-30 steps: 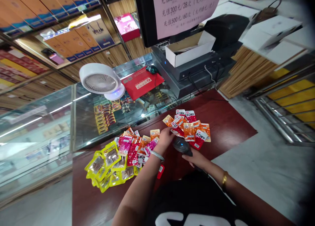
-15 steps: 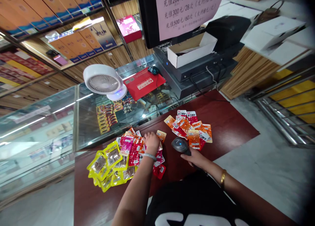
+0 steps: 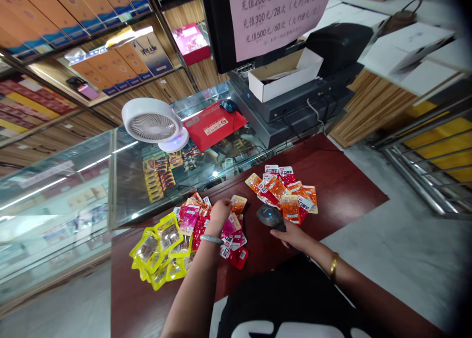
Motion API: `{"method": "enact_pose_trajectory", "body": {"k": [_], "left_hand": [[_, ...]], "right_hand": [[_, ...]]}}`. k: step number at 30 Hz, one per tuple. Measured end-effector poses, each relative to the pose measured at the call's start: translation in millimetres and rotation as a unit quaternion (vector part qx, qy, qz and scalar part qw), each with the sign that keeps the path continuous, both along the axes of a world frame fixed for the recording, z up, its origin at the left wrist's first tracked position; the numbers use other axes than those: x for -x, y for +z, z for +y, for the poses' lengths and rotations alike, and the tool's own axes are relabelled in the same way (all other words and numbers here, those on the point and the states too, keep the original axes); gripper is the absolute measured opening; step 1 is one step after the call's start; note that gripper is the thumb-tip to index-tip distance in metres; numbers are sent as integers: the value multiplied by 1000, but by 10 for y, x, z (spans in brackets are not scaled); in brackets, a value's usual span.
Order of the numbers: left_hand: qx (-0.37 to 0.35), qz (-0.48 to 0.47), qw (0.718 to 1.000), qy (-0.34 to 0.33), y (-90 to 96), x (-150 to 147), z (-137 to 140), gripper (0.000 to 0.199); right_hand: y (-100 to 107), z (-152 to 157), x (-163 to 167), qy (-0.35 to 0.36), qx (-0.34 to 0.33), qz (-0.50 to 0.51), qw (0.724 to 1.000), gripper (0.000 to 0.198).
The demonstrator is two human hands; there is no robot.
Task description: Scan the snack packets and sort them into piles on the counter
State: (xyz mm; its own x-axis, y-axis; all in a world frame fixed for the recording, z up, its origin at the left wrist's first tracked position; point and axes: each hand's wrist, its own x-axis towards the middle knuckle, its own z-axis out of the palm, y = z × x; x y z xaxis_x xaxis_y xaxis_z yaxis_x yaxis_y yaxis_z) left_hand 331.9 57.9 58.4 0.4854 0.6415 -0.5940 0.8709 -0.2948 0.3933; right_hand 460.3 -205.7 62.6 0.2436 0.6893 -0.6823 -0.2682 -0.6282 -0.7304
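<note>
My right hand (image 3: 294, 236) is wrapped round the handle of a dark barcode scanner (image 3: 270, 215), whose head has a small blue light. With fingers bent together, my left hand (image 3: 221, 212) pinches the left edge of an orange snack packet (image 3: 239, 203) at the right of the mixed heap. Below that hand lie pink and red packets (image 3: 234, 230), partly hidden by the wrist. Yellow-edged packets (image 3: 157, 249) are piled to the left. Close to the scanner's head, a second group of orange, red and white packets (image 3: 275, 185) is spread on the brown tabletop (image 3: 341, 181).
Behind the tabletop stands a glass display counter (image 3: 147, 212) with a white fan (image 3: 151, 119) and a red mat (image 3: 212, 129) on it. A monitor (image 3: 217, 28), an open white box (image 3: 283, 77) and dark till equipment (image 3: 295, 107) are at the back right.
My left hand has moved slightly left and turned, its fingers now at the orange packet's edge instead of lying over the heap. My right hand and the scanner have stayed in place.
</note>
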Motion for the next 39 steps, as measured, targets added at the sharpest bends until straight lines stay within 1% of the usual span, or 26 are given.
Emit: {"method": "enact_pose_trajectory", "body": {"k": [4,6,8,11,13,14,16,19,21,25,28,29,31,33,34,35,36,37,38,39], "left_hand": [[-47,-93,994,43,14,-63,-17,26],[-51,-144,986,60,-18,-149,-79,28],[-25,-190,979,65,-85,-248,-176,28],[71,-227,969,62,-216,-372,-359,28],[124,-240,961,63,-284,-424,-473,30],[135,-243,959,61,-304,-442,-519,31],[135,-227,963,53,-313,-465,-586,30],[131,-180,974,41,-284,-477,-623,27],[142,-181,972,43,-272,-478,-620,28],[182,-238,952,61,-294,-515,-609,34],[209,-251,941,93,-292,-629,-662,39],[227,-259,933,106,-281,-684,-695,43],[283,-291,905,125,-248,-803,-768,52],[335,-326,876,120,-208,-896,-817,60],[340,-337,871,108,-186,-917,-821,61],[323,-339,879,92,-163,-914,-806,59],[282,-328,899,73,-138,-884,-772,56],[219,-302,926,51,-112,-826,-722,51],[138,-257,956,27,-85,-743,-657,46],[48,-197,979,3,-58,-641,-584,42]], "right_hand": [[39,27,4,0,-11,9,1000,55],[77,52,-2,-3,-25,12,1000,55],[115,81,-17,-5,-41,7,999,53],[144,116,-51,-7,-57,-11,998,49],[135,123,-74,-13,-60,-17,998,49],[127,122,-83,-17,-61,-16,998,50],[115,112,-97,-23,-58,-14,998,50],[120,95,-106,-26,-50,-13,998,47],[127,88,-110,-30,-46,-15,998,45],[102,60,-117,-28,-46,-18,998,43],[49,-2,-109,-28,-35,-17,999,42],[29,-31,-101,-29,-28,-15,999,42],[-5,-91,-78,-33,-15,-8,999,44],[-27,-143,-51,-33,-8,4,999,48],[-32,-162,-38,-32,-7,9,999,50],[-34,-174,-26,-31,-5,14,999,52],[-33,-180,-16,-31,-4,18,999,54],[-30,-180,-9,-31,-3,20,999,56],[-27,-176,-3,-32,-3,20,999,56],[-26,-169,0,-32,-5,19,999,56]]}}
